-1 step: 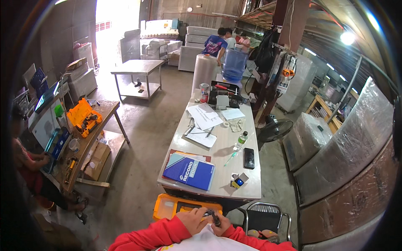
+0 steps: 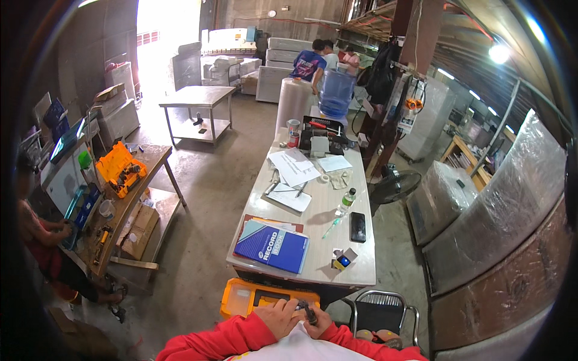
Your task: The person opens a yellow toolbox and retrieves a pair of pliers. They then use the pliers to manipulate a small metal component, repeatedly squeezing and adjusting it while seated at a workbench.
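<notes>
Close to my body, at the bottom of the head view, both my hands are together around a small dark cylindrical piece (image 2: 309,314). My right hand (image 2: 321,326) is closed on it with thumb and fingers. My left hand (image 2: 278,319) has its fingers curled at the upper end of the dark part, where something greyish shows between the fingertips; I cannot make out its exact kind. Just beyond my hands lies an orange case (image 2: 236,296) with a clear lid section, partly hidden by my left hand and the table's near end.
A long table (image 2: 328,240) ahead carries a blue record book (image 2: 274,248), a phone (image 2: 357,227), a bottle (image 2: 347,201), a small open box (image 2: 344,259) and papers (image 2: 294,168). A chair (image 2: 382,307) stands right. A person (image 2: 45,231) works at the left bench.
</notes>
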